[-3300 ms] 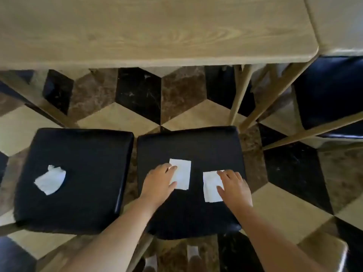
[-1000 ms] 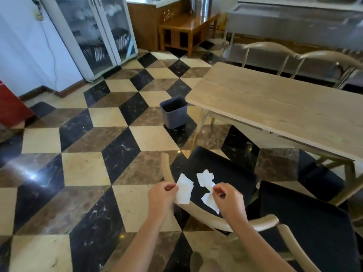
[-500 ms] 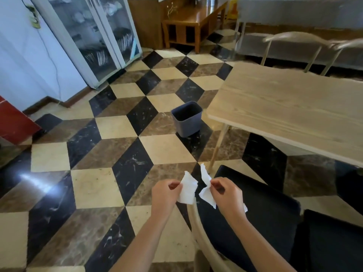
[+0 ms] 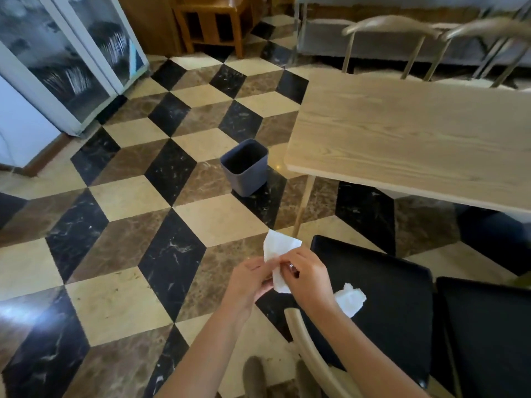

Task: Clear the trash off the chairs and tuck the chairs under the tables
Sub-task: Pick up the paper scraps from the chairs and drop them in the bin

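Note:
My left hand and my right hand meet in front of me, both pinching white paper scraps held together above the floor. One crumpled white paper lies on the black seat of the nearest chair, just right of my right wrist. A second black-seated chair stands beside it on the right. A grey trash bin stands open on the floor ahead, near the table's corner.
A light wooden table fills the right side, with two wooden chair backs behind it. A glass-door cabinet stands at the far left, a wooden side table at the back. Checkered floor spreads to the left.
My hands have come together, joining the two paper scraps into one bunch. The view has shifted closer to the bin, and the crumpled paper on the seat shows beside my right wrist.

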Action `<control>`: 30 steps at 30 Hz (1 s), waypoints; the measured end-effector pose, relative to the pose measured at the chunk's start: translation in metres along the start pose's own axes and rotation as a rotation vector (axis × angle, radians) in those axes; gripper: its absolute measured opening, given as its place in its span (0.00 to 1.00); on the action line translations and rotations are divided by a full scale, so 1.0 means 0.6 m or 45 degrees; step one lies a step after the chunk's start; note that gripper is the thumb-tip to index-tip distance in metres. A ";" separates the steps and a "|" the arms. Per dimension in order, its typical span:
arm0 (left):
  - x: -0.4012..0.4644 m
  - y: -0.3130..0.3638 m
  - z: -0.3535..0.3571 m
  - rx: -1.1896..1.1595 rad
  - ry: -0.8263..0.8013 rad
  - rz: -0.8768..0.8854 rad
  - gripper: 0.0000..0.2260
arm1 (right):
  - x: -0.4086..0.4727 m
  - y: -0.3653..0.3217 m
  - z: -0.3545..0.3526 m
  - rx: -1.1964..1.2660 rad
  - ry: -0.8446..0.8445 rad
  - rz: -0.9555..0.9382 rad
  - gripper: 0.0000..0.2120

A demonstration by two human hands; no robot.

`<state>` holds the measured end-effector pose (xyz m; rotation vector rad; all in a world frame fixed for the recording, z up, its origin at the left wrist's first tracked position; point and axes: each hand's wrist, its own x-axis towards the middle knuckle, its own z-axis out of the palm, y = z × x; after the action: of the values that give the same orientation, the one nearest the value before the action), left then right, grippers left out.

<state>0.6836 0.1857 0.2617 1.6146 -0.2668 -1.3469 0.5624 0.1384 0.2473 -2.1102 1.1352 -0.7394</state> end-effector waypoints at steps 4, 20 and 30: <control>0.022 0.000 -0.016 0.012 -0.107 -0.001 0.03 | 0.006 0.004 0.019 0.092 0.036 0.098 0.04; 0.184 -0.103 -0.007 0.212 0.224 -0.234 0.05 | -0.049 0.325 0.023 0.126 0.023 0.973 0.10; 0.259 -0.277 -0.058 1.312 0.436 0.300 0.08 | -0.143 0.594 0.155 -0.815 -0.625 0.835 0.19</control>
<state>0.7035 0.1799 0.0324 2.5042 -1.0206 -0.7230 0.4054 0.0812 -0.0919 -1.9980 1.7653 0.4816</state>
